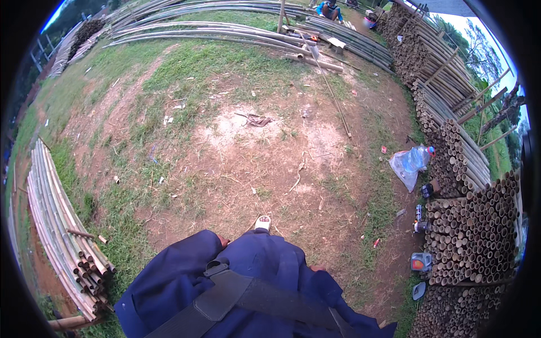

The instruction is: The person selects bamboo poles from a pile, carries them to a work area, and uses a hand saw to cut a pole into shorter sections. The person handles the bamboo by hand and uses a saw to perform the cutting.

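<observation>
- Bamboo poles [56,214]: we locate these at the left, laid lengthwise in a low pile, with their cut ends toward the lower edge of the view. One short brown stick [80,232] lies across the pile.
- Left hand [224,242]: we see only a small part of it, just beyond the edge of our dark blue garment [270,259]. Finger state — spread, pressed together or pinching — we cannot tell. This hand is the nearer one to the pile, yet well apart from it.
- Right hand [318,268]: we see a small part at the garment's right side; cloth covers the rest. We cannot tell how its fingers stand.
- Strap: one wide black strap [225,293] crosses the garment at the lower edge.
- Foot: we note one pale sandal [263,222] on the ground [253,169], with toes showing.
- Right side: we find a tall stack of cut bamboo [473,234], its round ends facing the open ground. Beside it stand a grey jug [421,262] and, farther forward, a clear bottle [416,159] with a red cap, next to a clear plastic bag [404,176].
- Ahead: a dark crumpled scrap [257,120] lies on a pale patch. To its right, we observe a long thin pole [333,97] slanting across the view.
- Far end: more long poles [225,31] lie in rows; near them is a person in blue [329,10].
</observation>
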The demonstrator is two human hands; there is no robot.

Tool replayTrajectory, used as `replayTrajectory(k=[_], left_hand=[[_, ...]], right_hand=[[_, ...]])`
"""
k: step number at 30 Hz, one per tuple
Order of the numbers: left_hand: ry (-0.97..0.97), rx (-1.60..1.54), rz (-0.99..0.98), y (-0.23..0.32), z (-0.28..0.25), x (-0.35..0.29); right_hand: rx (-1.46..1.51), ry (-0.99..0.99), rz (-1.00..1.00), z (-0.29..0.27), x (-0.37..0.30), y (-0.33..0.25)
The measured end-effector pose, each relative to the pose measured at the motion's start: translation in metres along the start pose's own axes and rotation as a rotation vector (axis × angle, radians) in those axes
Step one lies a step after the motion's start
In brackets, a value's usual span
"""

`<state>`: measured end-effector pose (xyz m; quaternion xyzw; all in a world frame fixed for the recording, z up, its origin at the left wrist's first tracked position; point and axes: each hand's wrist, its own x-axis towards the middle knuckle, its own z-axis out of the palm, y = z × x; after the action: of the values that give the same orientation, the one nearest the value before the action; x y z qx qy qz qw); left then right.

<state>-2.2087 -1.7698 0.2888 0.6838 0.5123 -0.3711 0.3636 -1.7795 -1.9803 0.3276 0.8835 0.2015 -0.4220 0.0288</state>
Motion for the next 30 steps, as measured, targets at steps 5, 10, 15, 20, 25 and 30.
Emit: replayTrajectory(k=[5,10,15,20,25,30], left_hand=[[0.087,-0.279,0.024,0.017,-0.133,0.095],[0.105,0.383,0.411,0.122,-0.287,0.11],[0.159,-0.735,-0.078,0.176,-0.329,0.181],[0.003,-0.309,0.108,0.208,-0.362,0.264],[-0.107,0.474,0.219,0.296,-0.392,0.288],[0.022,-0.138,0.068,0.388,-0.457,0.331]], right_hand=[[0.462,0.19,0.048,0.015,0.093,-0.006],[0.776,0.198,0.188,-0.038,0.133,-0.035],[0.621,0.134,0.165,-0.074,0.212,-0.067],[-0.179,-0.012,-0.206,-0.135,0.342,-0.066],[0.276,-0.131,-0.274,-0.229,0.428,-0.044],[1.404,-0.17,0.007,-0.373,0.514,-0.103]])
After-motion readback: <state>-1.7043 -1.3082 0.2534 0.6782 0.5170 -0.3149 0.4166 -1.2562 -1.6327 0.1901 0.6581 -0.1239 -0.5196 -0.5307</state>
